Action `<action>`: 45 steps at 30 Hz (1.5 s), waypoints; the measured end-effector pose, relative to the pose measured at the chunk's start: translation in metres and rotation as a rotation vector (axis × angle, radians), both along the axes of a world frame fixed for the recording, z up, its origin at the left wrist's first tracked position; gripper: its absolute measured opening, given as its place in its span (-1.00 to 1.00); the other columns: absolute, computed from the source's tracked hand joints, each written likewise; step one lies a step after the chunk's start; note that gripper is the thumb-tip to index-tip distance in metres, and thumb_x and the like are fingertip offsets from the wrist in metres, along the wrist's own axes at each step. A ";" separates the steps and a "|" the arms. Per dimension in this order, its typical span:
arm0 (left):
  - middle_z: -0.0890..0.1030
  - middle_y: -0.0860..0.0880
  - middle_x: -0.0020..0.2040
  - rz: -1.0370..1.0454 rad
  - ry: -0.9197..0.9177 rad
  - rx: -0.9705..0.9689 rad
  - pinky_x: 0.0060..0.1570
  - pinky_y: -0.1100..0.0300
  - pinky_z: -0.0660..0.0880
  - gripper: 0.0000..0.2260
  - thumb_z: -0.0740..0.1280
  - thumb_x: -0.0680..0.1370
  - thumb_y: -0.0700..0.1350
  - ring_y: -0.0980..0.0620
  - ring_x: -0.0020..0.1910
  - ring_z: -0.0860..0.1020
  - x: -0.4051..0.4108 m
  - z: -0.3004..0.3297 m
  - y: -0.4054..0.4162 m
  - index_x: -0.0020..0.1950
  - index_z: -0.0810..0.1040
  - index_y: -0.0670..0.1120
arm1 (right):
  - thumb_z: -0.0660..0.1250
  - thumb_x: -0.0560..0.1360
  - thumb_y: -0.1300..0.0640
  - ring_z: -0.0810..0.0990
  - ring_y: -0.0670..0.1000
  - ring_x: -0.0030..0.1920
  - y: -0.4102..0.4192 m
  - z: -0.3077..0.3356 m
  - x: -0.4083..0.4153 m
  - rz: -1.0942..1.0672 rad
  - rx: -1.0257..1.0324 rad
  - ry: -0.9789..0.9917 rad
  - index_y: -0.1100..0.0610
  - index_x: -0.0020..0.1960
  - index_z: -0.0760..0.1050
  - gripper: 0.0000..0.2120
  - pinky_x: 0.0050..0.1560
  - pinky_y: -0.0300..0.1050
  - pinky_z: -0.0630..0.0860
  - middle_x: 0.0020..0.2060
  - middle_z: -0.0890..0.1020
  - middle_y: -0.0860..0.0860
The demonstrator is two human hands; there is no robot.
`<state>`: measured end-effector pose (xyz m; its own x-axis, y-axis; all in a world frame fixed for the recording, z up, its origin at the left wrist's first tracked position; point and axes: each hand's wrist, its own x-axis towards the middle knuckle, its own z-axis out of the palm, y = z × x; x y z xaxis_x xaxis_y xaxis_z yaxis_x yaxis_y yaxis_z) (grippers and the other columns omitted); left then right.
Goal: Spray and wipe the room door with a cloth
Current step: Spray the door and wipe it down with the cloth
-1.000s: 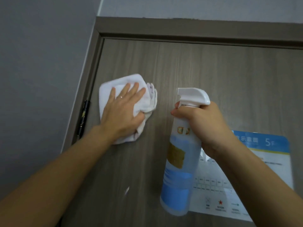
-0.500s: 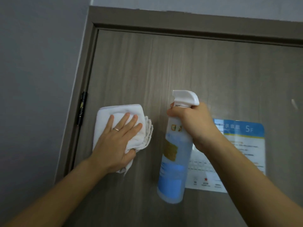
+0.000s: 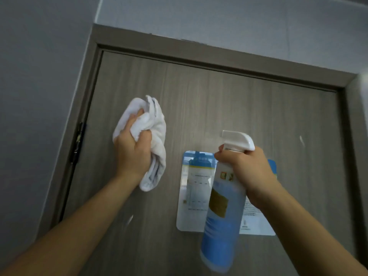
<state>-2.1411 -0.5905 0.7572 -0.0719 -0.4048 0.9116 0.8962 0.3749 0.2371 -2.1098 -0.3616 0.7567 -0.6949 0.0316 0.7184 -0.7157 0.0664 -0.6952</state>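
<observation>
The wood-grain room door fills the view, seen from close up. My left hand is closed around a bunched white cloth, held up near the door's left side. My right hand grips the neck of a clear spray bottle with blue liquid and a white trigger head, a finger on the trigger and the nozzle pointing left at the door. Whether the cloth touches the door I cannot tell.
A blue-and-white printed notice is stuck on the door behind the bottle. The brown door frame runs along the top and sides, with a hinge at the left. Grey wall lies to the left.
My left hand went from pressing the cloth flat on the door to clenching it in a bunch. The view pulled back and shifted, showing the whole door top.
</observation>
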 end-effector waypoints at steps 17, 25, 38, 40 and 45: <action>0.54 -0.09 0.38 0.016 0.069 0.094 0.40 -0.01 0.44 -0.53 0.19 0.52 -0.13 0.02 0.39 0.48 -0.060 -0.002 0.205 0.42 0.48 -0.19 | 0.43 0.34 0.27 0.64 0.15 -0.22 0.231 -0.010 -0.055 -0.107 0.028 0.039 0.23 -0.22 0.58 -0.96 -0.13 0.12 0.58 -0.27 0.65 0.19; 0.49 -0.15 0.43 0.188 0.073 -0.024 0.44 -0.22 0.32 -0.45 0.14 0.50 0.03 -0.14 0.46 0.40 -0.094 0.036 0.307 0.47 0.44 -0.11 | 0.41 0.35 0.28 0.62 0.07 -0.28 0.307 0.014 -0.092 -0.097 0.046 0.029 0.33 -0.17 0.56 -0.89 -0.20 0.00 0.56 -0.34 0.60 0.11; 0.41 -0.11 0.49 0.390 0.018 -0.158 0.55 -0.16 -0.12 -0.45 0.12 0.50 -0.03 -0.06 0.57 0.21 -0.123 0.051 0.318 0.47 0.42 -0.16 | 0.37 0.37 0.29 0.62 0.07 -0.28 0.311 0.036 -0.130 -0.039 0.036 -0.049 0.21 -0.22 0.54 -0.97 -0.17 0.02 0.58 -0.33 0.60 0.09; 0.42 -0.11 0.48 0.396 0.025 -0.169 0.55 -0.14 -0.13 -0.43 0.11 0.49 0.00 -0.05 0.56 0.22 -0.127 0.053 0.316 0.47 0.43 -0.15 | 0.37 0.38 0.29 0.61 0.06 -0.31 0.310 0.035 -0.133 -0.043 0.029 -0.047 0.19 -0.25 0.52 -0.94 -0.25 -0.05 0.55 -0.34 0.60 0.08; 0.43 -0.13 0.47 0.382 0.029 -0.183 0.55 -0.09 -0.13 -0.49 0.15 0.51 -0.11 -0.08 0.55 0.25 -0.130 0.053 0.313 0.46 0.44 -0.17 | 0.36 0.38 0.30 0.61 0.05 -0.33 0.308 0.028 -0.139 -0.037 0.019 -0.059 0.19 -0.25 0.51 -0.93 -0.32 -0.10 0.53 -0.36 0.59 0.07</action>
